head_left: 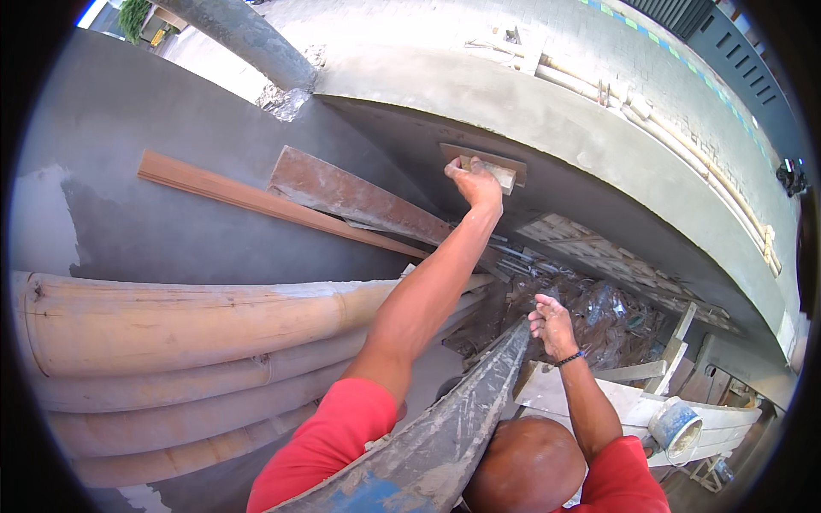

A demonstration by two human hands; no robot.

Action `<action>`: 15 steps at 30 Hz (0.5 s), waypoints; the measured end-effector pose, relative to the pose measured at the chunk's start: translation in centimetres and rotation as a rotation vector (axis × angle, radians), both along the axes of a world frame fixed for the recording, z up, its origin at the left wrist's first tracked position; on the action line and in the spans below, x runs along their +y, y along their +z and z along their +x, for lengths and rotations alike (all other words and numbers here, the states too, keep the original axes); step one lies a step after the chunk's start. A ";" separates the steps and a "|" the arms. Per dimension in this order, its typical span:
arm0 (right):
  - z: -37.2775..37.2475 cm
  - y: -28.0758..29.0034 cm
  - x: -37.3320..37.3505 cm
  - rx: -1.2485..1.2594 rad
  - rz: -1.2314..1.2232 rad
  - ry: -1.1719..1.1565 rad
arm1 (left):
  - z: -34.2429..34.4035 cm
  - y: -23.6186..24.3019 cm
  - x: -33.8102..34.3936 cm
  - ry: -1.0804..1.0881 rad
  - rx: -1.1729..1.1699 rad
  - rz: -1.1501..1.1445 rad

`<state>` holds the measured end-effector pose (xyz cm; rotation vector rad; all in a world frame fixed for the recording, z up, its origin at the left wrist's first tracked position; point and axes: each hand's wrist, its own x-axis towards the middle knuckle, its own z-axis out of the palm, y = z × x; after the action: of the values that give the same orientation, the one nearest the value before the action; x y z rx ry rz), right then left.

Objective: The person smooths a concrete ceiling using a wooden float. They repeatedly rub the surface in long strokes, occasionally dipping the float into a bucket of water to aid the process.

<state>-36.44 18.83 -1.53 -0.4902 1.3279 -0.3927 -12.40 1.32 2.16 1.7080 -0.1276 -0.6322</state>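
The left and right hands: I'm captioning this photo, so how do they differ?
The left hand grips a wooden float; the right hand shows no tool. The left's wrist looks bare, while the right's wears a dark band. The left is higher in view than the right. Both are ungloved.

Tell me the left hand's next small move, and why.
Probably slide the float a little along the grey wall, keeping it level with the surface: the left hand grips it, its flat face toward the wall and seemingly touching.
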 end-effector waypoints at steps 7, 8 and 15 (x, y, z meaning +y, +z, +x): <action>-0.3 -0.4 0.2 0.026 0.009 -0.019 | -0.5 6.2 -0.9 -0.025 -0.290 -0.231; -0.2 -0.4 0.2 0.029 0.007 -0.006 | -0.4 4.8 -0.9 -0.024 -0.307 -0.206; 1.6 -0.1 0.2 -0.011 -0.027 0.028 | 0.0 -3.3 2.0 -0.083 0.145 -0.069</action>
<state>-34.83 19.04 -1.65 -0.5282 1.3048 -0.3901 -12.36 3.28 -1.12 1.5912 -0.1172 -0.8024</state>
